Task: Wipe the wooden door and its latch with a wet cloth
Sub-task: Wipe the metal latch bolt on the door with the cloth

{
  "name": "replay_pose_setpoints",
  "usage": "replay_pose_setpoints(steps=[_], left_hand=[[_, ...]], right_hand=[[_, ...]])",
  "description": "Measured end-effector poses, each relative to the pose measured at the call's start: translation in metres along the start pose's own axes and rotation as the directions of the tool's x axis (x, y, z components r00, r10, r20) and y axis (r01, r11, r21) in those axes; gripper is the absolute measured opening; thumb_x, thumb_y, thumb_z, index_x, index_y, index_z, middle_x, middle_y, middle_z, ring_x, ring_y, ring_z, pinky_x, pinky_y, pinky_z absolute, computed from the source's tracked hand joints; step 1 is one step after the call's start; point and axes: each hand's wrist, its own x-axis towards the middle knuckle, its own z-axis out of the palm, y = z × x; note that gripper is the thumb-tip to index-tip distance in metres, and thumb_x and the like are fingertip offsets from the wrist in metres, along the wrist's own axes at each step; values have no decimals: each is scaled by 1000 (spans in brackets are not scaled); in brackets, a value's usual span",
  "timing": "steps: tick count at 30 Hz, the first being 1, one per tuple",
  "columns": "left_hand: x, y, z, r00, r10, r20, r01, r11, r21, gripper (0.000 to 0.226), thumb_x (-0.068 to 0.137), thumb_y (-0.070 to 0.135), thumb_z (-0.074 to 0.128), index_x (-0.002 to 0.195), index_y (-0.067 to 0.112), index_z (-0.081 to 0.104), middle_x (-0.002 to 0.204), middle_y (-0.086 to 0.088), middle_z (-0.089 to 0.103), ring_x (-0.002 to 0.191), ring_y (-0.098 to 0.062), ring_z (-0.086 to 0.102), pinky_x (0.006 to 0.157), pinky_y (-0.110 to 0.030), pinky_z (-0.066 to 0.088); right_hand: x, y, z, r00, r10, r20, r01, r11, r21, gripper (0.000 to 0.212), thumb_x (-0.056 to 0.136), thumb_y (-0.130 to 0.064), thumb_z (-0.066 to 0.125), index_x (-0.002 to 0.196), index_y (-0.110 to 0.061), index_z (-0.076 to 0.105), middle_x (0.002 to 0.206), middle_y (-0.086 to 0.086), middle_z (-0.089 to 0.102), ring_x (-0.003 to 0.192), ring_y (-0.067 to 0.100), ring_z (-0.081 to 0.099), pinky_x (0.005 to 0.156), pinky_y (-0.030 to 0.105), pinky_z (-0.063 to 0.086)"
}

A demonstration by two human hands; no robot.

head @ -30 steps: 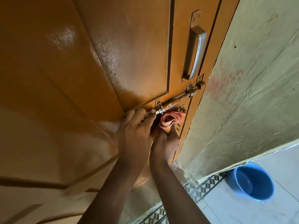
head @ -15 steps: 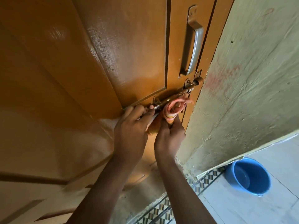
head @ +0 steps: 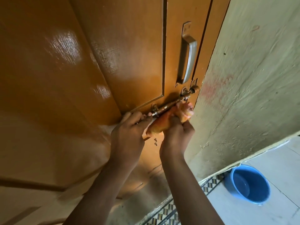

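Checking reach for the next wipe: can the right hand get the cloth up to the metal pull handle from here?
Probably yes. The right hand grips the cloth at the latch, and the pull handle sits directly above with nothing between them.

Warm, dim light fills the doorway; the brightest patch is the pale floor (head: 243, 213) at lower right. Glossy glare streaks sit on the wooden door (head: 63, 46). Both forearms fall in shadow. Wide-angle bending tilts the wall (head: 253, 78), and the lower left corner smears soft.
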Motion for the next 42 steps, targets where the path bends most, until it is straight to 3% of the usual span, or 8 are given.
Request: replay_pose_setpoints(steps=[7, 11, 15, 24, 28, 34, 39, 42], left_hand=[[2, 2, -4, 998, -30, 54, 29, 999, 21, 44, 81, -13, 75, 118, 11, 82, 101, -3, 73, 90, -30, 65, 59, -37, 57], [2, 2, -4, 998, -34, 48, 33, 999, 20, 48, 79, -14, 75, 117, 13, 82, 102, -3, 73, 88, -29, 63, 60, -36, 57], [0, 6, -7, 997, -52, 51, 51, 999, 12, 58, 68, -13, 76, 120, 12, 81, 107, -2, 73, 92, -26, 62, 66, -29, 54], [0, 9, -10, 993, -70, 91, 69, 998, 10, 59, 62, -6, 76, 118, 11, 82, 111, -3, 73, 97, -26, 61, 70, -35, 60], [0, 7, -8, 996, -61, 70, 60, 998, 11, 59, 65, -5, 64, 119, 10, 81, 107, -4, 73, 93, -28, 62, 63, -38, 60], [-1, 10, -8, 997, -64, 38, 63, 998, 24, 58, 59, -3, 69, 115, 8, 82, 105, -5, 72, 93, -27, 59, 65, -36, 54], [-1, 9, -5, 994, -99, 46, 98, 995, 10, 71, 52, -19, 84, 118, 9, 82, 101, -4, 71, 90, -24, 57, 66, -36, 55], [0, 12, -4, 993, -110, 38, 110, 994, -4, 66, 52, -20, 85, 111, 8, 84, 103, -5, 73, 92, -26, 59, 67, -39, 56]], right_hand=[[2, -11, 29, 920, -388, -44, 366, 895, -255, 60, 86, -11, 43, 142, -22, 61, 138, 11, 68, 114, 29, 71, 92, 29, 58], [4, 6, 10, 743, -620, 252, 665, 647, -372, 57, 87, 8, 49, 140, -8, 60, 155, 22, 47, 141, 47, 48, 100, -5, 37], [54, 7, -18, 577, -719, 387, 799, 397, -452, 50, 92, -3, 41, 137, 5, 61, 152, 23, 51, 126, 50, 62, 89, 37, 64], [56, 17, -34, 391, -678, 622, 903, 152, -401, 53, 92, 3, 40, 143, 7, 53, 157, 27, 42, 146, 52, 38, 97, 55, 59], [89, 0, -32, 542, -723, 428, 800, 290, -525, 50, 89, 12, 46, 138, 10, 58, 150, 30, 51, 127, 53, 60, 82, 43, 65], [73, 15, -47, 218, -614, 759, 963, 9, -269, 66, 86, 8, 46, 151, -1, 43, 158, 26, 42, 151, 46, 32, 102, 52, 57], [95, -1, -50, 436, -692, 575, 878, 188, -440, 53, 89, 9, 47, 141, 1, 51, 144, 32, 55, 120, 50, 65, 73, 48, 66], [52, 22, -37, 299, -646, 703, 952, 154, -263, 58, 85, 6, 40, 143, -2, 44, 149, 32, 50, 138, 53, 48, 100, 46, 58]])
